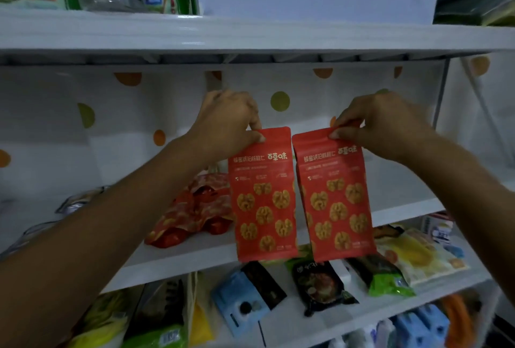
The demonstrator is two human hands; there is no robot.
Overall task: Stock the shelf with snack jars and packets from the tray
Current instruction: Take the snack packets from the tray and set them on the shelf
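Two matching red walnut packets hang upright side by side in front of the middle shelf (211,247). My left hand (225,122) pinches the top edge of the left packet (262,197). My right hand (381,124) pinches the top edge of the right packet (334,200). Both packets' lower ends reach down past the shelf's front edge. The tray is out of view.
A crumpled red packet (195,211) lies on the middle shelf behind the left packet. The shelf below holds blue (239,297), dark (320,283), green (384,275) and yellow (418,255) packets. The upper shelf (250,38) carries green bags at the left. A spotted white wall backs the shelves.
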